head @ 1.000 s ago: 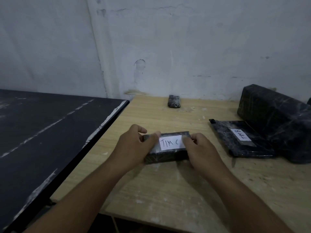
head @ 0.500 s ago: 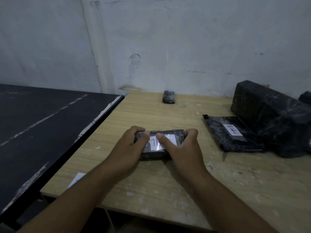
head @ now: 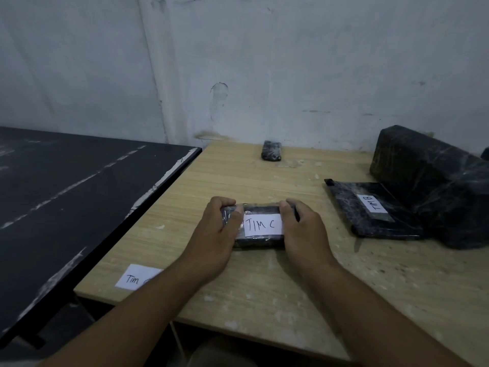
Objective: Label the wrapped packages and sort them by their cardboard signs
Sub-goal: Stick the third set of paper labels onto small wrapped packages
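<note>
A small black wrapped package (head: 260,241) lies on the wooden table (head: 264,292), with a white label (head: 262,225) reading "TIM C" on its top. My left hand (head: 217,234) grips its left end, thumb on the top by the label's edge. My right hand (head: 304,231) grips its right end, thumb at the label's right edge. A flat black package (head: 352,207) with a "TIM B" label (head: 372,203) lies to the right. A white paper slip (head: 136,277) reading "Tim" lies near the table's front left corner, partly under my left forearm.
A large black wrapped block (head: 428,178) stands at the right behind the flat package. A small black package (head: 271,151) lies at the back by the white wall. A black table (head: 66,202) adjoins on the left.
My thumbs have slid outward off the label, so "TIM C" shows in full again. The view has tilted down, bringing the "Tim" paper slip into sight.
</note>
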`<state>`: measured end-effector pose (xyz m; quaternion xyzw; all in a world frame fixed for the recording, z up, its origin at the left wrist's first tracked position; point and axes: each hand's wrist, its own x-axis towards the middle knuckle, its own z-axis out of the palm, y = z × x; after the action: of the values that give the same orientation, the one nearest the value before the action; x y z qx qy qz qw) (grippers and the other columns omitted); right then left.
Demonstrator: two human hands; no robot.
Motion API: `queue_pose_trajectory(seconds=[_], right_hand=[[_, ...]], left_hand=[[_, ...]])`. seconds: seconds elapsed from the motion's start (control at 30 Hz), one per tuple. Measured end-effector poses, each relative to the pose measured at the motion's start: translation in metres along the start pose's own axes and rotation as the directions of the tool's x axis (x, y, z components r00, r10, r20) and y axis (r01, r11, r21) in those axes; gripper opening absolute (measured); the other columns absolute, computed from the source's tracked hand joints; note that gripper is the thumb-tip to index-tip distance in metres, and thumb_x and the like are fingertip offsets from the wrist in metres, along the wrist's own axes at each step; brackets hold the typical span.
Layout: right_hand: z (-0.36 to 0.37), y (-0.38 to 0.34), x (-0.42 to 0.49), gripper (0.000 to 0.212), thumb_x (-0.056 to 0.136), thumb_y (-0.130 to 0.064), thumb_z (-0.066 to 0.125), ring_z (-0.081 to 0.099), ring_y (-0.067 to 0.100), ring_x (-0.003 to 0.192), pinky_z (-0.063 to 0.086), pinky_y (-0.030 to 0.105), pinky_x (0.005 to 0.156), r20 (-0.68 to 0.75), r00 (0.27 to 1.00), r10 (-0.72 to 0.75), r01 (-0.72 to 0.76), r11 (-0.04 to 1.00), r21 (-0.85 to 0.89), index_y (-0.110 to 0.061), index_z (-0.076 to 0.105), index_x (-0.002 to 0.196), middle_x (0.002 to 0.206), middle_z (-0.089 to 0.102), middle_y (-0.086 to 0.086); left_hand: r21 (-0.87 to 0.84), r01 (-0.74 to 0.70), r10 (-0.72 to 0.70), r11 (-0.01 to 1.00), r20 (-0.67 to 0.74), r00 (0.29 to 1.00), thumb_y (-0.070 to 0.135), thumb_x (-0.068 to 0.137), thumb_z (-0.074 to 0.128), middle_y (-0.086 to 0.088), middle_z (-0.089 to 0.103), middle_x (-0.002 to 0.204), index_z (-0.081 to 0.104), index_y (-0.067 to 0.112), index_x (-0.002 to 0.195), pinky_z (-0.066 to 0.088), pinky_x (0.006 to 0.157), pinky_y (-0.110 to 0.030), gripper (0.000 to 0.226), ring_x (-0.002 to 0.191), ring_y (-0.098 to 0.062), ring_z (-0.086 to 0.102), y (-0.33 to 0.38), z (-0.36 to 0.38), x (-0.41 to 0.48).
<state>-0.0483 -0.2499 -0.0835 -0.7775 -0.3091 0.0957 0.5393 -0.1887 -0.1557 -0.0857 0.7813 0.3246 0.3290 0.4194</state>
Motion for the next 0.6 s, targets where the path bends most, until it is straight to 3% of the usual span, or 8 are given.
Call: queue_pose_trajectory(seconds=[0.2,0.33,0.43,0.53,0.6], right_hand=[[-0.007,-0.001,-0.006,0.057,0.098,-0.054,0.050,0.054,0.011,0.116,0.044,0.024,0.091,0.151,0.989,-0.003,-0.006,0.998,0.065,-0.029,0.043,0.149,0.133,0.053,-0.003],[-0.012,-0.002,-0.005,0.047,0.103,-0.043,0.046,0.053,0.007,0.117,0.040,0.013,0.086,0.088,0.995,-0.048,0.041,0.996,0.080,-0.022,0.052,0.145,0.136,0.058,-0.003],[-0.011,-0.002,-0.004,0.048,0.103,-0.044,0.044,0.054,0.008,0.120,0.042,0.018,0.092,0.106,0.994,-0.034,0.020,0.991,0.130,-0.023,0.050,0.147,0.136,0.058,-0.007],[-0.011,-0.002,-0.007,0.061,0.097,-0.053,0.052,0.059,0.003,0.107,0.045,0.012,0.080,0.214,0.977,-0.025,-0.007,0.989,0.147,-0.033,0.037,0.153,0.125,0.060,-0.009],[-0.013,-0.003,-0.006,0.054,0.100,-0.047,0.050,0.058,-0.006,0.093,0.043,0.003,0.071,0.191,0.981,-0.026,0.004,0.993,0.116,-0.030,0.042,0.150,0.115,0.063,-0.016]], left_hand=[[-0.048,0.037,-0.039,0.998,-0.042,0.998,0.039,0.106,0.038,0.005,0.063,0.098,0.051,0.025,0.110,0.040,0.058,-0.007,0.019,0.080,-0.001,0.058,0.005,-0.001,0.000],[-0.043,0.039,-0.041,0.998,-0.039,0.998,0.041,0.106,0.037,0.007,0.063,0.099,0.051,0.027,0.108,0.038,0.058,-0.005,0.020,0.077,0.008,0.057,0.003,0.000,0.000],[-0.048,0.047,-0.050,0.998,-0.057,0.997,0.043,0.105,0.037,0.008,0.064,0.098,0.051,0.027,0.106,0.038,0.058,-0.006,0.022,0.077,0.007,0.057,0.004,0.001,0.000],[-0.083,0.078,-0.082,0.994,-0.056,0.995,0.046,0.103,0.042,0.006,0.064,0.098,0.052,0.026,0.110,0.041,0.056,-0.005,0.024,0.076,0.006,0.060,0.007,-0.001,0.000],[-0.073,0.089,-0.090,0.993,-0.016,0.996,0.048,0.096,0.055,0.008,0.063,0.103,0.050,0.028,0.117,0.042,0.058,-0.005,0.029,0.081,0.005,0.061,0.007,-0.004,-0.001]])
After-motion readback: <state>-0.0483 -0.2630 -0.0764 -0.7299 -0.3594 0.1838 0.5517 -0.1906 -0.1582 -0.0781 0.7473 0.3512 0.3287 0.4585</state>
